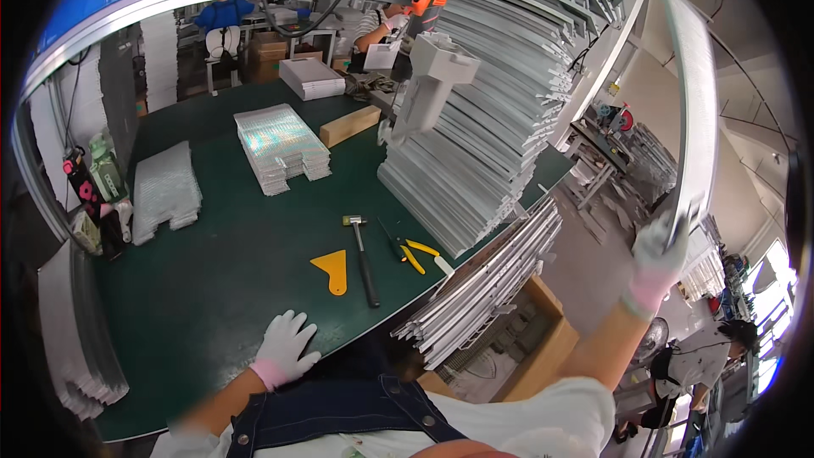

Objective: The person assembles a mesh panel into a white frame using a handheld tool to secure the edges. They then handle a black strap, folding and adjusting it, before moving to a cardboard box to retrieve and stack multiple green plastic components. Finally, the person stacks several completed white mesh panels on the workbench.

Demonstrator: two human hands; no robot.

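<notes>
- Two gloved hands work apart: the right hand (657, 259) has its fingers wrapped around the lower end of a long white metal strip (691, 110), held upright off the right of the worktop (212, 271).
- Left hand (284, 348) rests flat on the worktop's near edge, fingers spread.
- Step, by my judgement: carrying the strip; next calls for steady lowering.
- Shiny wrapped packets (280, 146) lie stacked mid-worktop, beside a tall pile of white strips (492, 144).

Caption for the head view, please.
Gloved left hand rests on green table; gloved right hand holds up a long metal strip.
</notes>
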